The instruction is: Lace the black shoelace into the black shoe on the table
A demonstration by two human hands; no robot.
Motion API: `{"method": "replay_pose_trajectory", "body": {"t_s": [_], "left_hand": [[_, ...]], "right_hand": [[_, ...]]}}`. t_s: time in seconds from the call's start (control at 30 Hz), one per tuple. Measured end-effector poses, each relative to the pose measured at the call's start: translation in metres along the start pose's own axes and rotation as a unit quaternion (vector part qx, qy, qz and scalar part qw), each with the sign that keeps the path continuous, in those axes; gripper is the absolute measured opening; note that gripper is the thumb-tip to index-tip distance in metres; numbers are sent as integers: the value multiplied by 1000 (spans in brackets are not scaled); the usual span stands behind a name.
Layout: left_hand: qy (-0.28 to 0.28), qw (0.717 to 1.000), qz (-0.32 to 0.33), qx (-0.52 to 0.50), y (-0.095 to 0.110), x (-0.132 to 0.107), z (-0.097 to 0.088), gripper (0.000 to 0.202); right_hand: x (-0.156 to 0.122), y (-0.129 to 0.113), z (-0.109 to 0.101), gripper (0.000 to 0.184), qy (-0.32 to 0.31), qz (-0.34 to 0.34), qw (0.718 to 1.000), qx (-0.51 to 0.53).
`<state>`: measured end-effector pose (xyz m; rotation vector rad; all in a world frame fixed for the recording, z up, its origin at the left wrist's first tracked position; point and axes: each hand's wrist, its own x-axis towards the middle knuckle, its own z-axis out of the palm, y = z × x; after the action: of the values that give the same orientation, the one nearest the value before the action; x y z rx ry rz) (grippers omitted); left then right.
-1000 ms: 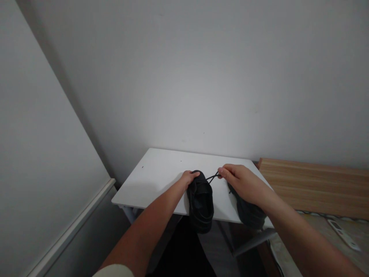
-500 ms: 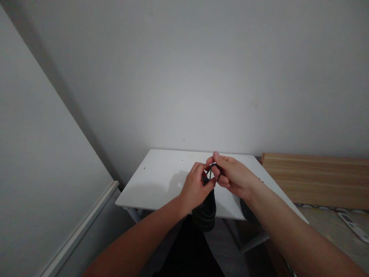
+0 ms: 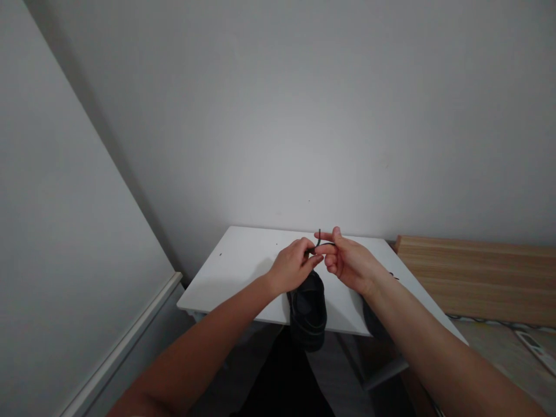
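A black shoe (image 3: pixel 308 313) rests at the near edge of the white table (image 3: pixel 243 255), its heel end towards me and its front part hidden behind my hands. Above it, my left hand (image 3: pixel 295 263) pinches a dark shoelace (image 3: pixel 319 237). My right hand (image 3: pixel 347 260) is just to the right, with the lace running across its fingers and a short end sticking up between the two hands. A second dark shoe (image 3: pixel 373 318) stands at the right, mostly covered by my right forearm.
Wooden boards (image 3: pixel 473 278) lie right of the table, with a white power strip (image 3: pixel 536 350) nearer to me. A white wall (image 3: pixel 278 116) rises directly behind the table. At the left is a white panel (image 3: pixel 65 231) with a ledge.
The lace loop around my right fingers has opened out, and one end now points up. My left hand has shifted slightly up and left, uncovering more of the shoe's opening.
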<state>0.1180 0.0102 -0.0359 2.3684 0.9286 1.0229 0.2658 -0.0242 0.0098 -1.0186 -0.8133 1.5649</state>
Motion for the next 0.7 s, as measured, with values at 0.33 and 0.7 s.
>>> {"method": "replay_pose_trajectory", "body": {"t_s": [0.33, 0.7], "left_hand": [[82, 972, -81, -204, -21, 11, -8, 30], [118, 807, -347, -463, -97, -27, -16, 34]], "right_hand": [[4, -8, -10, 11, -34, -82, 996, -7], [45, 12, -106, 10, 267, -206, 938, -75]]}}
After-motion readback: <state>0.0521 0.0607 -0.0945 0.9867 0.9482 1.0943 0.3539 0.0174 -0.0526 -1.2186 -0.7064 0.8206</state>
